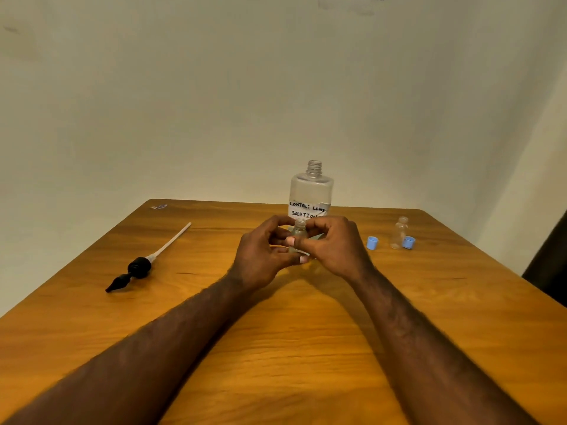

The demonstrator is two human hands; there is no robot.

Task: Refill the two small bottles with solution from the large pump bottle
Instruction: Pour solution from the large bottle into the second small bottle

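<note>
Bottles sit on a wooden table (214, 348). Far left lies the black pump (138, 268) with its long white tube. In the middle, the left hand (260, 259) and right hand (331, 246) both pinch one small open bottle (299, 228). Behind them stands the big bottle (311, 191), its top open. On the right are a blue cap (372, 242), the other small bottle (399, 231), and a second blue cap (408, 242) touching it.

Both hands (302, 250) cover most of small bottle (299, 230), fill level can't tell; big bottle (311, 191) base hidden behind them; dark object (549, 268) cut off at right edge, unidentifiable
</note>
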